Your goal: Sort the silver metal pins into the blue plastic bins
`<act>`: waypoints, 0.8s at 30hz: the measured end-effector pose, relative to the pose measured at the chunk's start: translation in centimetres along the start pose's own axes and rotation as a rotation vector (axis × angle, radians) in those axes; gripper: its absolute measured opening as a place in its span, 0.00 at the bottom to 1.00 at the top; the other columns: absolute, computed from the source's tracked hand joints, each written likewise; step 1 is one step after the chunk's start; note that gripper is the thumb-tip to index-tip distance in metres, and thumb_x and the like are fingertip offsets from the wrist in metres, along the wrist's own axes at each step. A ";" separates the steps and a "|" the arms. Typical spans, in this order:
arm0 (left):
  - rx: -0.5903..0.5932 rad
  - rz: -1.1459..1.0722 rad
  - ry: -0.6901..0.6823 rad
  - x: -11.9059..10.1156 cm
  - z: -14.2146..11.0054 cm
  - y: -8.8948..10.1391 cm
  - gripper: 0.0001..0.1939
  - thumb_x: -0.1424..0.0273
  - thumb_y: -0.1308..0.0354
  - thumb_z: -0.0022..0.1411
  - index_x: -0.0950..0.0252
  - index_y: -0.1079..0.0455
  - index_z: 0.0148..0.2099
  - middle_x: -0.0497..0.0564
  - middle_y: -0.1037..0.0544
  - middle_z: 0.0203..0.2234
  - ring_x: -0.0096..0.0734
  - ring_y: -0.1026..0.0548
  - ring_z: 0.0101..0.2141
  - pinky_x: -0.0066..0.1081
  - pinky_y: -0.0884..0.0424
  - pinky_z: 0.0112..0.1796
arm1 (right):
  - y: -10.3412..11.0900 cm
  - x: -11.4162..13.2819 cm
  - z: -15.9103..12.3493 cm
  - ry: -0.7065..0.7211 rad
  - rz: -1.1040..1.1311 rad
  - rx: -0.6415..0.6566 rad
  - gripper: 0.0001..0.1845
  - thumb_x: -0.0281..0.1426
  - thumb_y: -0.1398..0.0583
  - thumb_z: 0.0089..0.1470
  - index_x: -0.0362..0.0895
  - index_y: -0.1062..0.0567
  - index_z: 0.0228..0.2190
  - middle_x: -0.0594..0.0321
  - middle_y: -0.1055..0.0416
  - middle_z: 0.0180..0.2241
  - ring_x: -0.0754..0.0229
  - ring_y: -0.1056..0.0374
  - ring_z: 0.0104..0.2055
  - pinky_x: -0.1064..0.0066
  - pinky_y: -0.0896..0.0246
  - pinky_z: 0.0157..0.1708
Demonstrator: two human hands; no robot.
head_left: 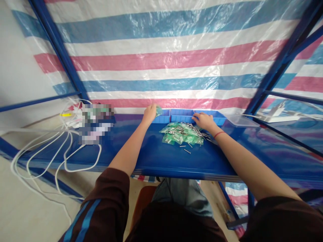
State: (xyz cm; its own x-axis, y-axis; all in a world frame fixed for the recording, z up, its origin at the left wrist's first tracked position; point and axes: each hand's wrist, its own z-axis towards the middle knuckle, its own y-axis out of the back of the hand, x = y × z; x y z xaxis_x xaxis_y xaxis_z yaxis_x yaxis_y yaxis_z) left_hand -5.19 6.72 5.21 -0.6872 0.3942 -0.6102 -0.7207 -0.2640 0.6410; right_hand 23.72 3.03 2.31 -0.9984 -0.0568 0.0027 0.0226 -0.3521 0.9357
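Gripping crinkled green bag (158,111), slender metal pins (198,131)

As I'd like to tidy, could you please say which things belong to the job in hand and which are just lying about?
In the job, judging by the hands:
green packet in the left hand
blue bins by the right hand
piled green bags and metal pieces

Apparently just lying about:
white cables
white object, far right

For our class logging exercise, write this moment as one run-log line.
left hand: holds green packet | right hand: at blue bins | bench: piled green packets, loose metal pieces
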 end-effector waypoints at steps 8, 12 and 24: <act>0.348 0.433 -0.035 0.2 -1.3 -1.6 0.22 0.58 0.53 0.66 0.62 0.34 0.56 0.57 0.26 0.51 0.42 0.28 0.51 0.34 0.35 0.50 | -0.1 -0.6 -0.2 0.061 0.025 0.011 0.23 0.39 0.53 0.62 0.43 0.27 0.49 0.43 0.29 0.46 0.42 0.32 0.47 0.53 0.38 0.43; 0.368 0.446 -0.075 0.6 -1.3 -1.0 0.21 0.58 0.55 0.66 0.63 0.33 0.54 0.57 0.26 0.52 0.43 0.28 0.51 0.35 0.35 0.50 | 0.0 -0.9 -0.6 0.083 0.054 0.020 0.23 0.39 0.53 0.62 0.43 0.27 0.48 0.45 0.29 0.47 0.43 0.32 0.49 0.53 0.39 0.46; 0.306 0.341 -0.054 0.3 -1.8 -0.6 0.24 0.53 0.51 0.63 0.63 0.32 0.54 0.58 0.24 0.48 0.48 0.27 0.48 0.38 0.34 0.47 | 0.6 -1.9 -1.0 0.086 0.131 -0.095 0.36 0.35 0.45 0.52 0.41 0.44 0.62 0.45 0.29 0.50 0.39 0.31 0.48 0.51 0.38 0.45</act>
State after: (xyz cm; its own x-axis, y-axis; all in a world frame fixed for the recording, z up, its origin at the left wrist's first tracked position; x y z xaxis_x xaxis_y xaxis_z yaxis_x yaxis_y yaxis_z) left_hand -5.14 5.37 3.82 -0.8689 0.3771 -0.3205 -0.3881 -0.1174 0.9141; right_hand 25.66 2.05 2.49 -0.9786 -0.1859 0.0886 0.1610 -0.4225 0.8919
